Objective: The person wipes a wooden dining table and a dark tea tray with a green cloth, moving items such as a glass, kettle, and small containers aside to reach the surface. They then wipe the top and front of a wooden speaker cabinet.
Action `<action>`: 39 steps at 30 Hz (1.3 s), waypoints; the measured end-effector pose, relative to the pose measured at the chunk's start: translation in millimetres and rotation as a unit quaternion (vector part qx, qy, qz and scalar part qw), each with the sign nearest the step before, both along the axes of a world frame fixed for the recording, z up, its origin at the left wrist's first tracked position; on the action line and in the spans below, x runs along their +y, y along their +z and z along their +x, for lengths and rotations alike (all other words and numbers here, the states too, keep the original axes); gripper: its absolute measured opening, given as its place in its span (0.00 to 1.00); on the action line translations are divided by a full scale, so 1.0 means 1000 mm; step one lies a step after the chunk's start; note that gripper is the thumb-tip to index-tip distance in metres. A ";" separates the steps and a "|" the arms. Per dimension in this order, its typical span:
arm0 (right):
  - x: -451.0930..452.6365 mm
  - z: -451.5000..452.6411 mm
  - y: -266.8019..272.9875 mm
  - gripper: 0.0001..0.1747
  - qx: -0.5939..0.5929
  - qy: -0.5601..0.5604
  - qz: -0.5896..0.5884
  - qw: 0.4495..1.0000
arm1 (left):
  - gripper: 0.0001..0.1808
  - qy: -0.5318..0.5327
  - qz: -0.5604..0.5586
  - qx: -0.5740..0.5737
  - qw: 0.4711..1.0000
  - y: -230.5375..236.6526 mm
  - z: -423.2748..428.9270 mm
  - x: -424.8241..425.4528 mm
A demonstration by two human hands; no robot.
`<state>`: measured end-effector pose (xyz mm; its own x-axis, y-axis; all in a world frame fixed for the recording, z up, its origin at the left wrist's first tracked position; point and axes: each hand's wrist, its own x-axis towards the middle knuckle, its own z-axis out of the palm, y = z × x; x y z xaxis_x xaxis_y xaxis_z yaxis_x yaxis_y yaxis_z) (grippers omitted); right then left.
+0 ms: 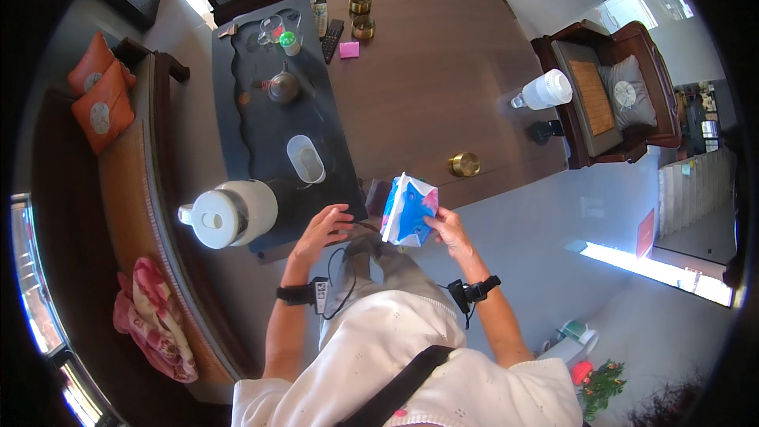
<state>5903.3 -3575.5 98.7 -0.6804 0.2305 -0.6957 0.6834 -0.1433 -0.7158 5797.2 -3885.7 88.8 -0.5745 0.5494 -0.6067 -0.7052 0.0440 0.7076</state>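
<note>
My right hand (449,230) grips the lower right side of a blue, white and pink soft plastic packet (413,212), held up over the table's near edge. My left hand (325,230) is apart from the packet, to its left, with its fingers spread and nothing in them. A dark box-like thing (376,197) lies partly hidden behind the packet. Left of my left hand stands a white electric kettle (228,214). Beyond that hand a translucent oval plastic container (306,159) rests on the black tea tray (278,130).
The wooden table (415,89) also bears a brass bowl (466,164), a white-lidded jug (542,90), two remote controls, a pink notepad (349,50) and two brass bowls at the far side. A teapot (283,86) stands on the tray. A wooden armchair (611,89) is at the right, a long bench (136,207) at the left.
</note>
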 end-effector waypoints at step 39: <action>0.199 -0.079 -0.145 0.50 0.138 0.356 0.447 0.809 | 0.27 0.005 -0.642 0.502 0.579 -0.179 -0.001 0.128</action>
